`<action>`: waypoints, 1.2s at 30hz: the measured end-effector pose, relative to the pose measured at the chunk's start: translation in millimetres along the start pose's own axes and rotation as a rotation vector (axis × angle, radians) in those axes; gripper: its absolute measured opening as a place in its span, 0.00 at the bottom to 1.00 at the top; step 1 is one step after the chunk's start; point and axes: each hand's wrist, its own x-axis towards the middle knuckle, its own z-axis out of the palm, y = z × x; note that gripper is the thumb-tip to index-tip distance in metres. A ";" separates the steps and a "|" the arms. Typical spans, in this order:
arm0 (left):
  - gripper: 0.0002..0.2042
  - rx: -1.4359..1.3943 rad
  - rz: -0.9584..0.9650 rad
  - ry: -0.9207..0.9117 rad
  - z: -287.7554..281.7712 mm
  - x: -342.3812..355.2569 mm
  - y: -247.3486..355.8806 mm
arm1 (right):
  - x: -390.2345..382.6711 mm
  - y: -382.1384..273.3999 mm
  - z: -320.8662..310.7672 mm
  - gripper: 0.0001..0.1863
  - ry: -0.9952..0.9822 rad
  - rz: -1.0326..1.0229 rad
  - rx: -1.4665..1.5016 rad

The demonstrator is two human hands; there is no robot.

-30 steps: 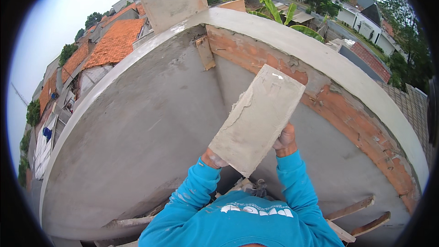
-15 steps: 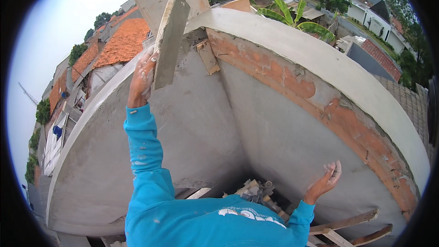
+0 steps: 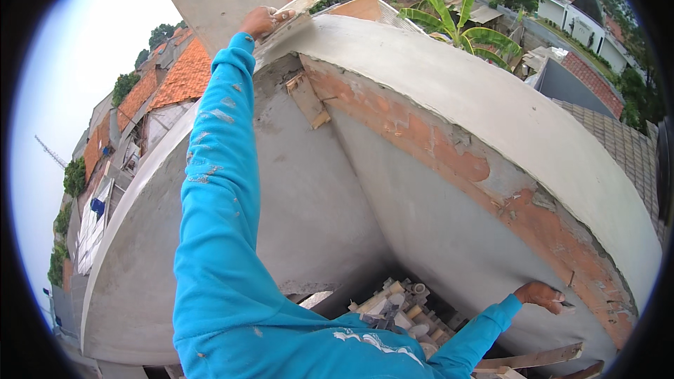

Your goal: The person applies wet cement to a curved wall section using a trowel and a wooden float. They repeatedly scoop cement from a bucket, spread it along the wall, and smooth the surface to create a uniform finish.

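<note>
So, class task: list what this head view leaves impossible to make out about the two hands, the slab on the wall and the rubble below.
- Left hand: palm hidden against the flat slab.
- Slab: top cut off by the picture edge.
- Right hand: whatever it pinches is too small.
- Rubble pile: lower part hidden by the blue sleeve.

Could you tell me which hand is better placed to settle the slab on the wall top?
Left, probably. The left hand already grips the slab at the wall top; the right hand rests low on the inner wall face, far below it.
</note>
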 end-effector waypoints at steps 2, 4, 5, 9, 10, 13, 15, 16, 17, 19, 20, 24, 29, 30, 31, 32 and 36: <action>0.37 0.057 0.002 -0.010 13.1 25.6 -15.2 | -3.8 -10.3 1.7 0.32 -0.006 0.067 0.035; 0.37 0.109 0.006 -0.047 23.6 45.5 -24.5 | -5.5 -8.6 2.9 0.32 0.001 0.085 0.045; 0.37 0.135 0.009 -0.047 28.8 51.4 -27.8 | -4.9 -1.1 3.3 0.31 0.009 0.071 0.038; 0.38 0.134 0.017 -0.040 36.4 70.2 -60.8 | -9.4 41.3 2.6 0.29 -0.020 0.231 0.257; 0.38 0.104 0.023 -0.039 39.5 70.2 -60.0 | -10.8 48.9 1.0 0.29 -0.030 0.252 0.285; 0.37 0.113 0.019 -0.090 50.5 59.3 -25.7 | -8.1 58.2 -1.5 0.29 -0.041 0.176 0.249; 0.36 0.176 0.037 -0.047 50.9 48.9 -21.3 | -8.6 49.4 0.9 0.31 -0.046 0.169 0.363; 0.36 0.205 0.049 -0.025 50.9 44.3 -17.9 | -8.7 61.4 -0.8 0.32 -0.034 0.238 0.311; 0.36 0.231 0.068 -0.018 50.9 39.8 -11.3 | -10.9 84.1 -5.3 0.34 -0.018 0.305 0.256; 0.35 0.287 0.104 -0.006 50.4 28.3 5.2 | -10.7 90.6 -5.7 0.38 0.046 0.401 0.149; 0.35 0.297 0.121 -0.015 51.4 22.2 15.0 | -11.4 81.9 -1.2 0.40 0.098 0.426 0.096; 0.35 0.313 0.154 -0.011 49.3 -1.3 28.5 | -11.0 20.8 6.5 0.40 0.087 0.397 0.060; 0.35 0.341 0.090 -0.022 46.4 -26.5 65.9 | -5.4 -7.0 3.1 0.41 0.017 0.246 0.072; 0.35 0.322 0.081 -0.035 44.4 -34.0 73.7 | -4.8 -8.3 2.1 0.41 0.006 0.216 0.071; 0.35 0.301 0.069 -0.046 42.4 -41.9 80.7 | -4.2 -8.5 1.9 0.41 -0.007 0.190 0.073; 0.35 0.285 0.086 -0.061 40.4 -49.0 88.3 | -3.3 -8.9 1.5 0.41 -0.016 0.168 0.076; 0.38 0.269 0.174 0.005 45.2 -81.6 121.9 | -2.4 -11.1 -1.9 0.43 -0.065 0.103 0.102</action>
